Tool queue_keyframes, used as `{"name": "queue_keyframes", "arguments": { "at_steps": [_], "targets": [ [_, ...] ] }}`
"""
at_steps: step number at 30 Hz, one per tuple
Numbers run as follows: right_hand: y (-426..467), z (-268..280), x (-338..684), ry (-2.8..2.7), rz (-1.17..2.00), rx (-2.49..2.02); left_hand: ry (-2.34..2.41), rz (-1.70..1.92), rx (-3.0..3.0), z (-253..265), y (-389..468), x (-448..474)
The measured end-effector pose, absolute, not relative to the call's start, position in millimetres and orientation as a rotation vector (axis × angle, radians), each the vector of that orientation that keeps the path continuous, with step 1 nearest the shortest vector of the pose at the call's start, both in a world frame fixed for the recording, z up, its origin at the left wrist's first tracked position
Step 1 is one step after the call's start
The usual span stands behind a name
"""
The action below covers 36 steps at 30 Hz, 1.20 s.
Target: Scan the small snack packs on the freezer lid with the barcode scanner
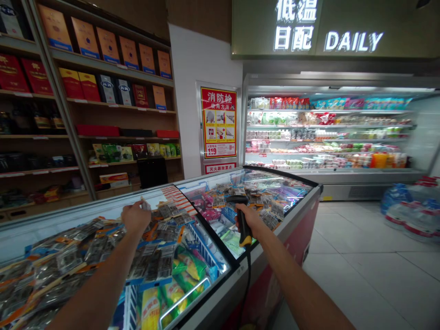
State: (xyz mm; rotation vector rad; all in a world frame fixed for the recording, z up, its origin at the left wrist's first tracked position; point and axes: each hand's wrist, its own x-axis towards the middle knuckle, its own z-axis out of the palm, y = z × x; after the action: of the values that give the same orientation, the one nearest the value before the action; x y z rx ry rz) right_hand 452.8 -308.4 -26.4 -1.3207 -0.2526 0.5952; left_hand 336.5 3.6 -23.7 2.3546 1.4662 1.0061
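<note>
My right hand (250, 220) is wrapped round the handle of a black and yellow barcode scanner (244, 224), held over the chest freezer's glass lid, with its cable hanging down. My left hand (135, 217) is closed above the left side of the freezer. A small pale piece shows at its fingertips, too indistinct to name. Below and around the left hand lie many flat clear packets (154, 263) with dark contents and blue and orange edges. Green and yellow bags (172, 298) lie in the freezer nearer to me.
The chest freezer's rim (268, 240) runs diagonally away, with a glass lid over its far part. Shelves with boxed goods (113, 105) stand left. A lit open fridge (330, 137) stands at the back. Wrapped water bottles (412, 215) sit on the tiled floor, right.
</note>
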Motion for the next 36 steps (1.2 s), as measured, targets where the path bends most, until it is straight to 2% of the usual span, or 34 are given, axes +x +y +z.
{"name": "queue_keyframes", "arguments": {
  "at_steps": [3, 7, 13, 21, 28, 36],
  "targets": [
    [-317.7, -29.9, 462.7, -0.231, 0.551, -1.322, 1.509, 1.146, 2.322, -19.8, -2.7, 337.8],
    [-338.0, -31.5, 474.2, -0.166, 0.505, -1.313, 1.261, 1.177, 2.444, -22.3, -32.0, 368.4],
    [-367.3, -34.1, 482.0, -0.106, 0.443, -1.286, 0.735, 0.758, 2.617, -48.8, -122.9, 438.2],
    [-386.4, -38.2, 484.7, -0.079, 0.394, -1.307, 0.426, 0.406, 2.718, -97.1, -218.7, 488.6],
    [-387.8, -41.4, 485.2, -0.062, 0.395, -1.314, 0.321, 0.361, 2.869, -102.5, -224.3, 485.3],
    [-375.1, -41.5, 480.8, -0.071, 0.433, -1.336, 0.488, 0.328, 2.915, -81.5, -193.0, 465.4]
  ]
}}
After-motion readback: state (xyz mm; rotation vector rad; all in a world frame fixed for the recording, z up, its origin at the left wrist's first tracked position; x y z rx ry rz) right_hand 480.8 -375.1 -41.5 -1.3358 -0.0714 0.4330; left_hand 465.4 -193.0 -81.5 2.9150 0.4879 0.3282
